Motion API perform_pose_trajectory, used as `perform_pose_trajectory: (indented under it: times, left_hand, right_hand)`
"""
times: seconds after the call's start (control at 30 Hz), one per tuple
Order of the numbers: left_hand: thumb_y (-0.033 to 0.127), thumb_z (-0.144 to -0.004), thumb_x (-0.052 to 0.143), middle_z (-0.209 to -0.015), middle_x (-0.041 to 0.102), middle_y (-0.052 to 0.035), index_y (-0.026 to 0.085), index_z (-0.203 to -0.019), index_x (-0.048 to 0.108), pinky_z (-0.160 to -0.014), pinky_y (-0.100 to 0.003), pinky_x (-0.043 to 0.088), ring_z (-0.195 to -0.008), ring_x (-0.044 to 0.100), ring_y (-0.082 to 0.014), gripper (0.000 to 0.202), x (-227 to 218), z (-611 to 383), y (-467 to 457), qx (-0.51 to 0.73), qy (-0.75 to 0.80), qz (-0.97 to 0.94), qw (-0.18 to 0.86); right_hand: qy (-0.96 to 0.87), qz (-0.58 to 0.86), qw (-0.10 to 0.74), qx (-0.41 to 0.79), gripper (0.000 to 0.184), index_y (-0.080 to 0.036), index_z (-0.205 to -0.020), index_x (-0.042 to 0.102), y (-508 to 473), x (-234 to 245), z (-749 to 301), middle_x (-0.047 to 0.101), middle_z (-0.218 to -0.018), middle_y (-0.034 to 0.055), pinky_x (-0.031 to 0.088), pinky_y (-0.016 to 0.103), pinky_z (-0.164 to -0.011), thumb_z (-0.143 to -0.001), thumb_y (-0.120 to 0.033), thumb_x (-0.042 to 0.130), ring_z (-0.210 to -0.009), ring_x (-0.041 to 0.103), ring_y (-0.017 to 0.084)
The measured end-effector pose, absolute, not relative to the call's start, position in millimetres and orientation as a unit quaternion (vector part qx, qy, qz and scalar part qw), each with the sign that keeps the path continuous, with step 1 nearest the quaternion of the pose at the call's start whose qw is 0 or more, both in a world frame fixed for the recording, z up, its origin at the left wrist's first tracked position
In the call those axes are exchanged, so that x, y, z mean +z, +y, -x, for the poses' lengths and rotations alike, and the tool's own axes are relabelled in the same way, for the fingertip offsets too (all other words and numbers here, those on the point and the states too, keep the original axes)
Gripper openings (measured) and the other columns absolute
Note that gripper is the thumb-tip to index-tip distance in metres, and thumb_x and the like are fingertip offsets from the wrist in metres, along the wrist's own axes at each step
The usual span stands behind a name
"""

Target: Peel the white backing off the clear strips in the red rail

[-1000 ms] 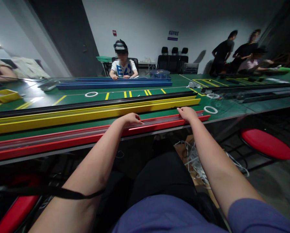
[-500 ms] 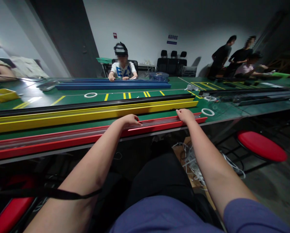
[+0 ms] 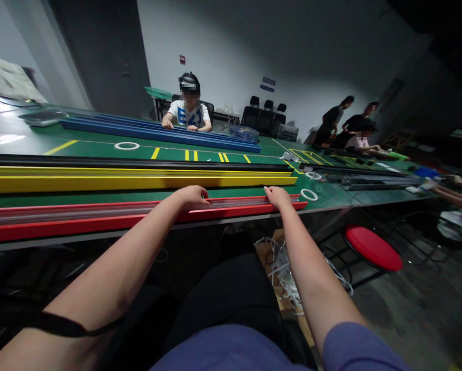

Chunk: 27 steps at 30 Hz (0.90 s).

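A long red channel-shaped profile (image 3: 99, 223) lies along the near edge of the green table, with a clear or whitish strip (image 3: 236, 202) running inside its groove. My left hand (image 3: 191, 197) rests at the channel, its fingers curled down over it and the thumb along the groove. Nearer the channel's right end, my right hand (image 3: 279, 198) is closed over the rim, fingers together. The undersides of both hands are hidden. Just behind lie a yellow profile (image 3: 138, 182) and a black profile (image 3: 130, 164), parallel to the red one.
Blue profiles (image 3: 157, 135) lie across the table before a seated person (image 3: 188, 111). White rings (image 3: 309, 195) sit on the green tabletop (image 3: 111, 157). A red stool (image 3: 373, 248) stands at the right, and a cardboard box (image 3: 264, 252) with white scraps is below the table. Other people are at the far right.
My view has turned to the right and tilted, so the table and profiles appear shifted left. Both hands stay at about the same places along the red profile.
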State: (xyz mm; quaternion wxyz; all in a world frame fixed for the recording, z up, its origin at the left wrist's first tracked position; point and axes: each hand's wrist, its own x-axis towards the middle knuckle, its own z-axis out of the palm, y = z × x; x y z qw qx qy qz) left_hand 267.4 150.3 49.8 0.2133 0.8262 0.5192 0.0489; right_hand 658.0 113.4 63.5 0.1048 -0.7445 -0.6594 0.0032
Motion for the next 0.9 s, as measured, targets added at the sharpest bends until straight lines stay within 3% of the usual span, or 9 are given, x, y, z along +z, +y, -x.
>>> perform_pose_trajectory:
  times: [0.2,0.4,0.53,0.7,0.9]
  left_hand:
    - [0.066,-0.069,0.069,-0.107,0.078,-0.0086,0.026,-0.109,0.078,-0.080,-0.029,0.050,-0.098,0.070,-0.0271,0.058,50,-268,149,0.052,0.504,-0.841,0.188]
    - [0.069,-0.070,0.066,-0.106,0.079,-0.0106,0.029,-0.108,0.080,-0.081,-0.032,0.051,-0.097,0.071,-0.0302,0.057,51,-269,143,0.051,0.518,-0.839,0.160]
    - [0.072,-0.071,0.065,-0.106,0.079,-0.0108,0.031,-0.103,0.081,-0.083,-0.032,0.051,-0.097,0.071,-0.0302,0.055,55,-269,137,0.047,0.529,-0.836,0.137]
    - [0.065,-0.075,0.063,-0.101,0.079,-0.0127,0.029,-0.093,0.081,-0.084,-0.035,0.051,-0.097,0.071,-0.0323,0.045,56,-273,130,0.050,0.526,-0.844,0.090]
    - [0.057,-0.079,0.061,-0.098,0.078,-0.0115,0.027,-0.092,0.079,-0.077,-0.035,0.050,-0.089,0.071,-0.0304,0.037,55,-278,129,0.041,0.479,-0.874,0.074]
  right_hand:
    - [-0.742,0.663,0.084,0.046,0.052,-0.016,-0.098,0.071,110,71,-652,0.071,-0.092,0.0051,0.051,0.033,-0.086,-0.107,-0.059,0.043,-0.085,0.065,0.017]
    - [-0.837,0.541,0.041,0.074,0.036,-0.020,-0.117,0.077,115,75,-618,0.073,-0.122,0.0063,0.048,0.024,-0.088,-0.096,-0.048,0.068,-0.110,0.066,0.020]
    - [-0.872,0.483,-0.018,0.077,0.037,-0.022,-0.118,0.076,125,75,-570,0.076,-0.109,0.0023,0.047,0.021,-0.076,-0.096,-0.051,0.068,-0.094,0.068,0.016]
    - [-0.889,0.445,-0.110,0.010,0.024,-0.018,-0.101,0.077,130,79,-513,0.076,-0.100,0.0070,0.049,0.026,-0.080,-0.098,-0.040,0.066,-0.090,0.068,0.017]
    - [-0.886,0.421,-0.188,-0.044,0.023,-0.013,-0.109,0.073,126,86,-493,0.074,-0.106,0.0095,0.054,0.036,-0.089,-0.099,-0.032,0.063,-0.095,0.070,0.019]
